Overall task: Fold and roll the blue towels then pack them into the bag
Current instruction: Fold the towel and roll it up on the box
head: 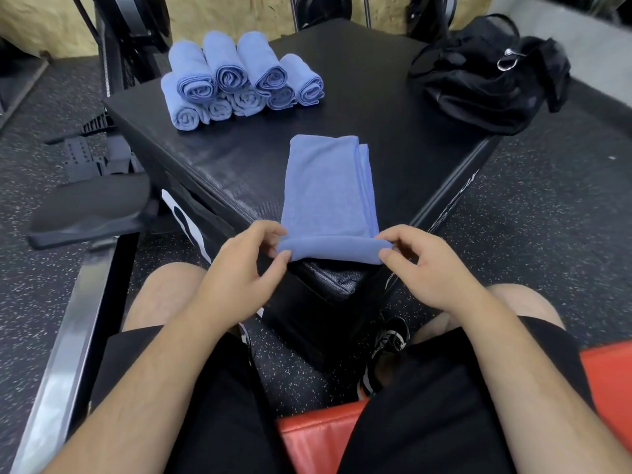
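As the black box (239, 159) narrows to a corner here, with the bag (485, 83) and rolled towels (239, 80) well back, the folded towel (328, 186) has little support; if the left hand (246, 268) and right hand (420, 265), each pinching its first curl, turn unevenly, it'll roll crooked.

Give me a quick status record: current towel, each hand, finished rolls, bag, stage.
current towel: folded towel lies flat on the black box, its near end curled into a first turn
left hand: left hand pinches the roll's left end
right hand: right hand pinches the roll's right end
finished rolls: rolled towels stacked in two layers at the box's far left, eight ends showing
bag: black bag on the far right corner, apart from the towels; no towel visible in it
stage: rolling barely begun, packing not started
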